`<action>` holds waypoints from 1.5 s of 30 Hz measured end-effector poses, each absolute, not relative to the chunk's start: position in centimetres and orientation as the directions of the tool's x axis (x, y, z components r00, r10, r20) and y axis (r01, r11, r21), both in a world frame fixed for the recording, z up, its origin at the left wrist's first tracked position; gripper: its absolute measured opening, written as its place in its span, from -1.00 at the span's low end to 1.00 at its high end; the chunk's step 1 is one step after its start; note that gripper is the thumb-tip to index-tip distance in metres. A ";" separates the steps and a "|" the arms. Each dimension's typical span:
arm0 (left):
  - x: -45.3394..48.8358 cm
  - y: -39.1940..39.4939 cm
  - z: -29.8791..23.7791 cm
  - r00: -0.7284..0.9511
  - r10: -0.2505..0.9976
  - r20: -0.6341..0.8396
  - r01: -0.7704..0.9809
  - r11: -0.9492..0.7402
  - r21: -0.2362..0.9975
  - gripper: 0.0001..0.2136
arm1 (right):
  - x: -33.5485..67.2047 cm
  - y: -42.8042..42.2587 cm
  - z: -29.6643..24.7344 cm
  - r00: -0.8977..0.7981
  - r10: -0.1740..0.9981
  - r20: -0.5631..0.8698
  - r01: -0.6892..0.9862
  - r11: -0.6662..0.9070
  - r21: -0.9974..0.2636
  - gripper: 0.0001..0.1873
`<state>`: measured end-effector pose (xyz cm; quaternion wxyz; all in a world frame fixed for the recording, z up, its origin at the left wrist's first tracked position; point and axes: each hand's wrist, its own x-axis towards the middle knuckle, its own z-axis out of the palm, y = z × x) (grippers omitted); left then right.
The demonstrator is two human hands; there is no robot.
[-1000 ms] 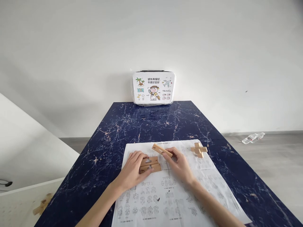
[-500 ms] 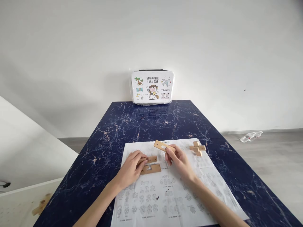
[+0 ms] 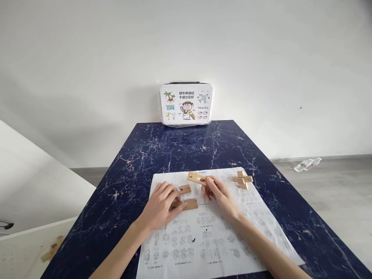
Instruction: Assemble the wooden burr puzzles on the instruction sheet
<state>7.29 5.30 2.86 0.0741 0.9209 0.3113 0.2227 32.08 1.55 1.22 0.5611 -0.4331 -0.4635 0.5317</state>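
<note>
My right hand pinches a flat wooden puzzle piece marked "2", with a slot through it, raised at a tilt above the paper. My left hand is lowered over two more flat wooden pieces. Its thumb and fingers close around the left part of the lower wooden piece and hide that end. Just beyond its fingertips lies the upper wooden piece, which has a notch and is partly covered. An assembled wooden cross puzzle sits at the paper's upper right.
Beneath everything lies a printed instruction sheet on a blue marbled table. A white cartoon case leans against the wall. On the floor are a plastic bottle at right and wooden pieces on a white surface at lower left.
My left hand has shifted from the upper wooden piece to the lower one, its thumb now over the cut-out. My right hand still holds piece "2", barely moved. The view has tilted slightly.
</note>
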 end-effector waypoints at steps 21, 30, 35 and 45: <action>8.5 3.9 3.4 0.486 0.873 0.050 0.373 -0.258 0.891 -0.64 | 31.9 1.9 0.8 -0.004 0.992 0.124 -0.065 0.124 -0.990 -0.50; 9.6 2.8 3.7 0.559 0.822 -0.114 0.160 0.028 0.987 -0.57 | 30.9 1.2 1.1 -0.073 0.982 0.173 -0.133 0.163 -0.978 -0.55; 9.6 2.8 3.4 0.558 0.818 -0.140 0.136 0.076 0.988 -0.54 | 30.4 0.7 0.2 -0.005 0.978 0.211 0.054 0.211 -0.976 -0.55; 9.6 3.0 3.9 0.550 0.815 -0.181 0.114 0.142 0.983 -0.57 | 30.8 0.1 -0.5 -0.014 0.902 0.432 0.424 0.396 -0.814 -0.53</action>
